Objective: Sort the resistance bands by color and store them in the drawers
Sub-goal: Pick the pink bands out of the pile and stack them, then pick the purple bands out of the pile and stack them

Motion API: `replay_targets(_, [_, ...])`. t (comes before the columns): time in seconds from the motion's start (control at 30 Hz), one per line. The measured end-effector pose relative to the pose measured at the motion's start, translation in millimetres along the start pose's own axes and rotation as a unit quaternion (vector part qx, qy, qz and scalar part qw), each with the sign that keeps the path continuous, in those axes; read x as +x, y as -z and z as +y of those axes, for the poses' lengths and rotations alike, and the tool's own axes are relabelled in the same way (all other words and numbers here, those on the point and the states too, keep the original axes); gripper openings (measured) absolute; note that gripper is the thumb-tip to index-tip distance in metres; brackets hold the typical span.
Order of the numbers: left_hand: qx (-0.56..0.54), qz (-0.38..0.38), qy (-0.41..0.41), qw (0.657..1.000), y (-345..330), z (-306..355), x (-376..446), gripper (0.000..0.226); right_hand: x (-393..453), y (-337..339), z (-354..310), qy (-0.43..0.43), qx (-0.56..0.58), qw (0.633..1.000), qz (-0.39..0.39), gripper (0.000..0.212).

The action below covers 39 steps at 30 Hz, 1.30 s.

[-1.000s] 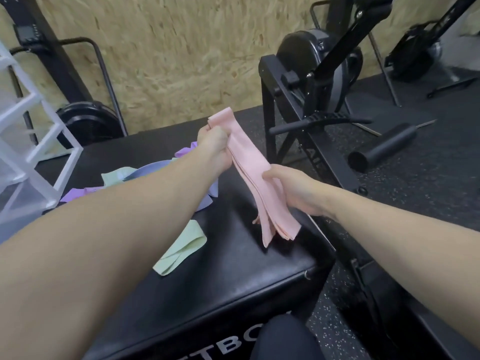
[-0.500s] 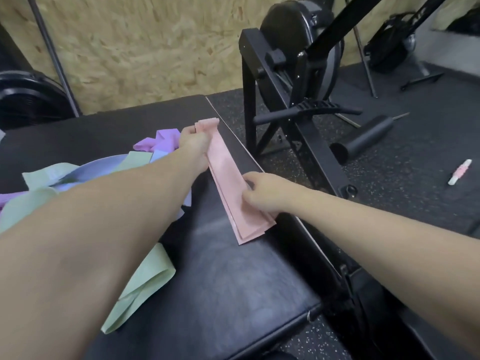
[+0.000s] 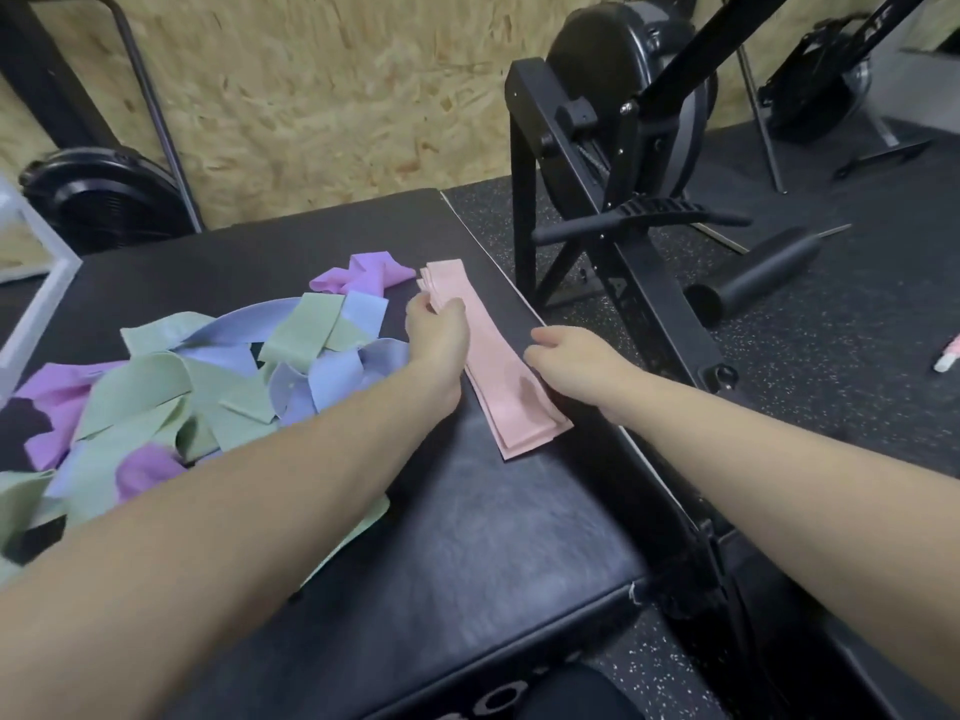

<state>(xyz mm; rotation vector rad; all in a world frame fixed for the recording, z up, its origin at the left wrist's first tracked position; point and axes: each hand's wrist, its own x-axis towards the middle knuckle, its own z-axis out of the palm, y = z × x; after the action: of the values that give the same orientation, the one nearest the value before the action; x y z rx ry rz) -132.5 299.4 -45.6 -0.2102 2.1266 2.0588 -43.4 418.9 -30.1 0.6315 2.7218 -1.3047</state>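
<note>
Two hands work at a stack of pink resistance bands (image 3: 493,376) lying flat near the right edge of a black padded tabletop (image 3: 467,537). The left hand (image 3: 436,330) pinches the stack's far end, while the right hand (image 3: 571,361) hovers beside its near half, fingers loosely curled and holding nothing. A tangled heap of green, blue and purple bands (image 3: 208,387) lies on the tabletop to the left. A black rowing machine (image 3: 623,148) stands on the speckled floor (image 3: 831,356) beyond.
</note>
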Motion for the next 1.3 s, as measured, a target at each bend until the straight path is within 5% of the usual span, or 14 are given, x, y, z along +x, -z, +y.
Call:
replay_targets(0.2, [-0.057,-0.042,0.022,0.997,-2.8,-26.6,-61.2,0.043,-16.0,-11.2,17.7,-0.056,0.218,0.974,-0.014,0.055])
replay_targets(0.3, [-0.089,-0.04,0.033,0.995,-12.8,-25.9,-74.7,0.041,-16.5,-17.5,27.7,-0.049,0.257,0.964,-0.037,0.019])
replay_targets(0.4, [-0.09,-0.045,0.03,0.994,-16.1,-23.5,-79.6,0.039,-24.0,-14.2,25.2,-0.043,0.28,0.958,-0.033,0.048])
replay_targets(0.5, [-0.042,-0.062,0.024,0.997,-9.9,-22.8,-82.6,0.04,-34.8,-12.6,19.9,-0.032,0.224,0.973,-0.043,0.015])
replay_targets(0.7, [-0.005,-0.098,0.034,0.995,7.3,-26.2,-94.8,0.044,-46.5,-20.0,18.5,0.01,0.116,0.993,-0.014,0.047])
replay_targets(1.1, [0.006,-0.157,0.083,0.984,64.0,-23.1,-135.7,0.02,-88.9,-19.8,8.3,0.045,-0.01,0.999,0.014,0.055])
replay_targets(1.3, [0.053,-0.139,0.068,0.987,113.8,-33.9,-161.2,0.02,-129.2,-30.9,-0.3,0.073,-0.044,0.996,0.016,0.042])
